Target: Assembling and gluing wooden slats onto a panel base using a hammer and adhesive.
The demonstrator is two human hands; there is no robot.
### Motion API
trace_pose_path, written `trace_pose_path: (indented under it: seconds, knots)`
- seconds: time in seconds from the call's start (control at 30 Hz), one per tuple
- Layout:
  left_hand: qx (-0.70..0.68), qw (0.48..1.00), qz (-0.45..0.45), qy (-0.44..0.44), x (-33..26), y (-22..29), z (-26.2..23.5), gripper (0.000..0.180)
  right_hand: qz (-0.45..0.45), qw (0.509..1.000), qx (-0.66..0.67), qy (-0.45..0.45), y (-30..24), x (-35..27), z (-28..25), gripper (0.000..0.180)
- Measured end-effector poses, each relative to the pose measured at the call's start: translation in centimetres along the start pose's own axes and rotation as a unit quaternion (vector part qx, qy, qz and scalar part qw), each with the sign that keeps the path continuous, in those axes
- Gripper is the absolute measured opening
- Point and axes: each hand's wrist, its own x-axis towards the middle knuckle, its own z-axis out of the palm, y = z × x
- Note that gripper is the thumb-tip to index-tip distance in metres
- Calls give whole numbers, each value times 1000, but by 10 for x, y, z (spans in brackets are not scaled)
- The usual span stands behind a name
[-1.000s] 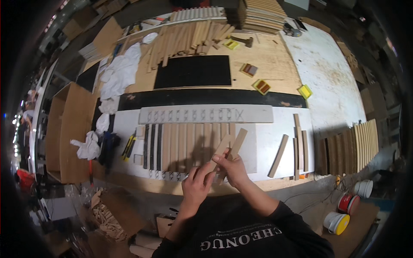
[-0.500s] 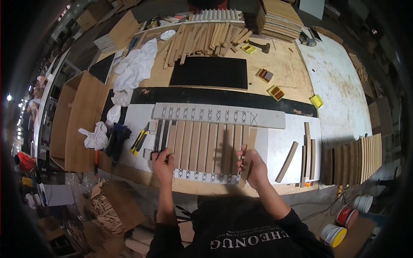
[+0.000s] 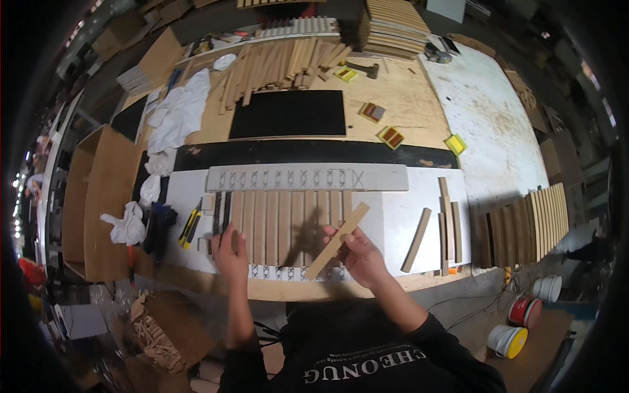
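Observation:
My right hand (image 3: 364, 260) pinches a pale wooden slat (image 3: 325, 258) between thumb and fingers. It is tilted and raised above the right end of a row of similar slats (image 3: 292, 226). These lie side by side on a white board, between two strips with black pen marks: a far marked strip (image 3: 308, 177) and a near marked strip (image 3: 263, 272), partly covered. At the row's left end rests my left hand (image 3: 231, 257), thumb and forefinger apart, touching the edge by the dark bars (image 3: 223, 208). Its other fingers are partly hidden.
Loose slats (image 3: 416, 240) lie to the right, beside a stack of slatted panels (image 3: 521, 226). A yellow utility knife (image 3: 190, 229) and white cloths (image 3: 128, 224) sit left. Farther back are a black panel (image 3: 288, 114), a slat pile (image 3: 282, 65) and a hammer (image 3: 367, 69).
My right hand has lifted the slat off the row's right end and turned it diagonally. The left hand stays at the row's left end. The whole view has shifted somewhat.

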Motion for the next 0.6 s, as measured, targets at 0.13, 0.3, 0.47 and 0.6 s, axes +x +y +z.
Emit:
trace_pose_path:
  seconds: [0.13, 0.3, 0.47, 0.6]
  knots:
    - [-252, 947, 13, -200, -26, 89, -31, 33, 20, 999, 37, 12, 0, 1, 5, 33]
    - [-193, 953, 149, -180, -51, 126, -19, 39, 14, 1000, 8, 21, 10, 0, 1, 26]
    - [-304, 928, 56, -207, -54, 121, -29, 35, -23, 983, -162, 82, 11, 0, 10, 21]
    - [-210, 950, 138, -186, -50, 121, -40, 31, -36, 978, -195, 65, 17, 2, 10, 26]
